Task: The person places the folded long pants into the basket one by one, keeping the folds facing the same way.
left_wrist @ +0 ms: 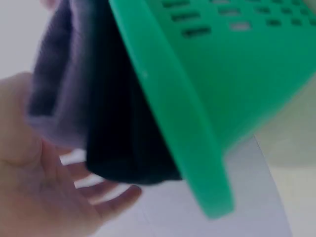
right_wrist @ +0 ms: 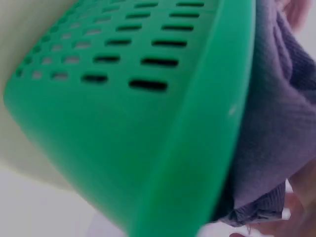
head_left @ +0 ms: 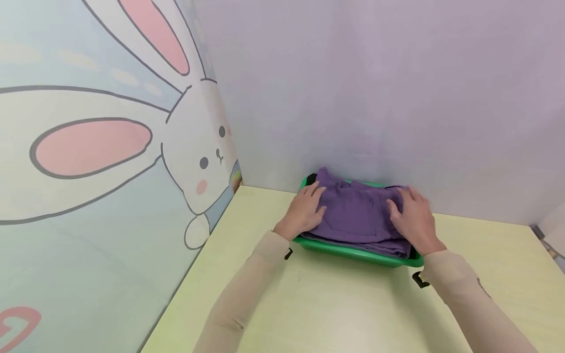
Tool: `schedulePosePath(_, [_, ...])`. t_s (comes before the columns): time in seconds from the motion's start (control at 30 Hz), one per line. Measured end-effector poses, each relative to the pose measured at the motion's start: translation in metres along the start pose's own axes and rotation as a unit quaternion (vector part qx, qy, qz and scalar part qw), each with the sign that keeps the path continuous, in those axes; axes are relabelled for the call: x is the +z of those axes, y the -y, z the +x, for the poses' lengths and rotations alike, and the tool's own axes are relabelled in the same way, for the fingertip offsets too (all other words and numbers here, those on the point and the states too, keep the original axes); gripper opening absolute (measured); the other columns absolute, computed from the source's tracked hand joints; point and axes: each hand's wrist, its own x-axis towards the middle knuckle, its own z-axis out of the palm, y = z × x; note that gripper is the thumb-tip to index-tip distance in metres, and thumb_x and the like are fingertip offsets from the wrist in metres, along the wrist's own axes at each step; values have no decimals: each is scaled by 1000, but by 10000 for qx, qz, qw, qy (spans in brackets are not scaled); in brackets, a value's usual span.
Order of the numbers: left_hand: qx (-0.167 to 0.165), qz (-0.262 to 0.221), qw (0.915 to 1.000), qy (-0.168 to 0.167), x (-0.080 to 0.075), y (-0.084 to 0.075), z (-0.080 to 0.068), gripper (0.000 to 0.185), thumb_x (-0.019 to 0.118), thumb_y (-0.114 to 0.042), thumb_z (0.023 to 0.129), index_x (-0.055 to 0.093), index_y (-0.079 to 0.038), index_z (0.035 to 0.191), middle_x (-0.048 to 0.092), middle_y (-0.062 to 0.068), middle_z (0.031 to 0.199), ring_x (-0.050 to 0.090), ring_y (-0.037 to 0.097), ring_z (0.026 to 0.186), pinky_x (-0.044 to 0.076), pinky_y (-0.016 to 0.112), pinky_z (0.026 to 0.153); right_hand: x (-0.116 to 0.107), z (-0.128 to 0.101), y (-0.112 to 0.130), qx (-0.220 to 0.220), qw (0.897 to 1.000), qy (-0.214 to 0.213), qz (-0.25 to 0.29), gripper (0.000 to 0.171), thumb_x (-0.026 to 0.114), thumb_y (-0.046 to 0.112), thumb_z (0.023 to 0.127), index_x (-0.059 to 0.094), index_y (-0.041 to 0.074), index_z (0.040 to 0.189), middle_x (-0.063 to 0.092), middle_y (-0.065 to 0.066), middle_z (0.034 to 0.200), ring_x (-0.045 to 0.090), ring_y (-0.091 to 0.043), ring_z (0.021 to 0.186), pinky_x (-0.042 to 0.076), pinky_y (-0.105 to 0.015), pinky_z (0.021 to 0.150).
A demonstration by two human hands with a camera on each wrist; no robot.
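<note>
Both the left hand (head_left: 304, 212) and right hand (head_left: 415, 220) press flat, fingers straight, on the folded purple clothes (head_left: 359, 215) in the green basket (head_left: 353, 252), settling them; next would likely be tucking the edges in.

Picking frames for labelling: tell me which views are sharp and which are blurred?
Head view: evenly lit, sharp on both hands and the purple garment. Left wrist view: green basket close and blurred. Right wrist view: basket also soft, no glare.
</note>
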Motion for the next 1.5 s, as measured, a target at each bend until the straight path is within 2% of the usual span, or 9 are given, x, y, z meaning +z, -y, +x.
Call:
schedulePosePath(0.1, [410, 598, 9962, 475, 4, 3, 14, 60, 46, -37, 114, 31, -18, 169, 16, 7, 181, 15, 29, 167, 23, 52, 134, 2, 4, 1, -522, 9977, 378, -221, 64, 43, 39, 115, 40, -8, 159, 23, -38, 169, 21, -61, 154, 20, -79, 120])
schedulePosePath(0.2, [631, 1114, 9875, 923, 11, 10, 28, 62, 38, -42, 116, 24, -22, 172, 6, 3, 182, 3, 25, 169, 14, 56, 135, 4, 9, -6, -679, 9926, 916, -422, 68, 35, 46, 116, 35, -3, 163, 17, -36, 172, 13, -59, 158, 9, -83, 120])
schedulePosePath(0.3, [624, 1366, 9814, 1198, 18, 18, 37, 65, 33, -47, 116, 18, -21, 173, 2, 2, 182, -2, 23, 169, 10, 57, 136, 6, 14, -13, -647, 9860, 1430, -557, 73, 29, 53, 115, 29, 1, 167, 12, -33, 174, 7, -58, 160, 0, -85, 119])
schedulePosePath(0.4, [419, 1334, 9808, 1360, 21, 26, 42, 71, 30, -54, 114, 13, -18, 173, 2, 1, 182, 0, 22, 169, 9, 57, 136, 6, 17, -18, -644, 9803, 1761, -626, 77, 27, 56, 115, 23, 2, 169, 7, -32, 175, 3, -58, 161, -5, -85, 119])
schedulePosePath(0.63, [-20, 1137, 9803, 1612, 27, 32, 41, 82, 26, -65, 110, 9, -16, 173, 8, 2, 182, 9, 20, 169, 2, 58, 135, 8, 17, -24, -651, 9722, 2093, -829, 82, 25, 60, 113, 14, 1, 170, 2, -32, 176, -2, -56, 161, -16, -82, 118])
schedulePosePath(0.9, [-77, 1660, 9669, 1934, 35, 35, 37, 83, 23, -68, 109, 7, -18, 173, 8, 0, 182, 11, 19, 168, -3, 61, 134, 20, 10, -24, -641, 9670, 2256, -998, 86, 27, 62, 112, 13, 0, 170, 1, -33, 175, -1, -55, 161, -21, -80, 118])
schedulePosePath(1.03, [-151, 1511, 9699, 1902, 29, 40, 39, 81, 24, -67, 109, 10, -20, 173, 9, -1, 182, 10, 19, 168, -4, 60, 134, 21, 16, -23, -658, 9708, 2179, -764, 86, 25, 64, 112, 11, 2, 171, -1, -31, 176, -5, -54, 162, -20, -80, 118])
schedulePosePath(1.23, [-122, 788, 9816, 1733, 12, 34, 18, 77, 26, -65, 111, 18, -19, 173, 15, 3, 181, 11, 22, 168, -2, 63, 134, 8, -1, -15, -690, 9794, 1872, -313, 80, 22, 59, 114, 17, 2, 170, 0, -29, 177, -7, -54, 162, -18, -83, 117])
schedulePosePath(1.5, [175, 338, 9801, 1949, 4, 11, -36, 78, 22, -67, 110, 19, -19, 172, 15, 4, 181, 10, 23, 168, -7, 62, 133, -12, -65, 8, -914, 9764, 1923, -369, 75, 34, 56, 114, 36, 2, 165, 19, -29, 175, 12, -54, 162, -13, -83, 118])
